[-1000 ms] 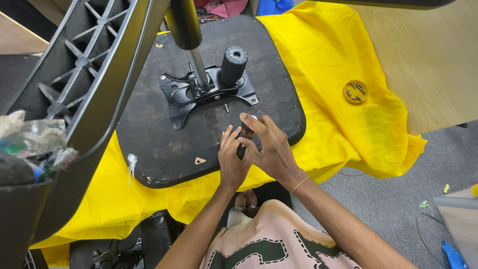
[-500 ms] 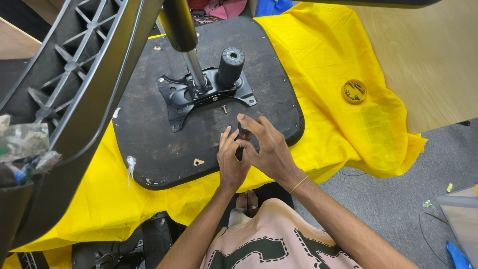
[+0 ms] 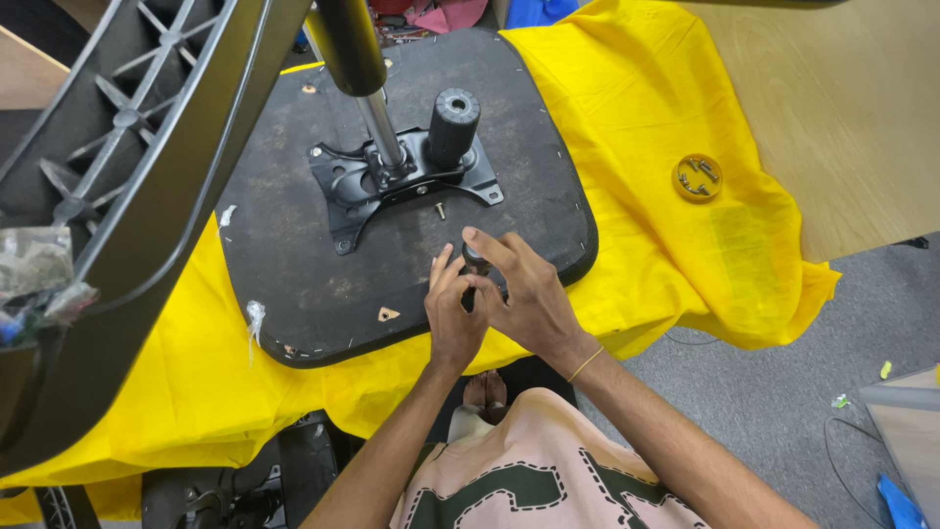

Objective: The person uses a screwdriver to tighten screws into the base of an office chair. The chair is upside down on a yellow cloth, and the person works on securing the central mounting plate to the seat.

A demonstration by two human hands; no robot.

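- A small dark cylindrical part point(image 3: 476, 261) sits upright on the underside of the black chair seat point(image 3: 294, 284), near the seat's front edge, just in front of the metal mounting plate point(image 3: 401, 181).
- The right hand point(image 3: 524, 294) curls over the part, index finger extended above it; the fingers pinch it from the right side.
- The left hand point(image 3: 452, 313) touches the right hand, its fingertips closed on the part from the left.
- A loose screw point(image 3: 441, 210) lies on the seat between the part and the mounting plate.
- A chrome gas-lift column point(image 3: 377, 122) rises from the mounting plate; a black ribbed knob point(image 3: 453, 122) stands just right of the column.
- The seat rests on a yellow cloth point(image 3: 666, 108) spread over the wooden desk point(image 3: 852, 108).
- A yellow round lid point(image 3: 697, 177) holding screws lies on the cloth, well right of the mounting plate.
- A black plastic chair base point(image 3: 127, 176) fills the area left of the seat.
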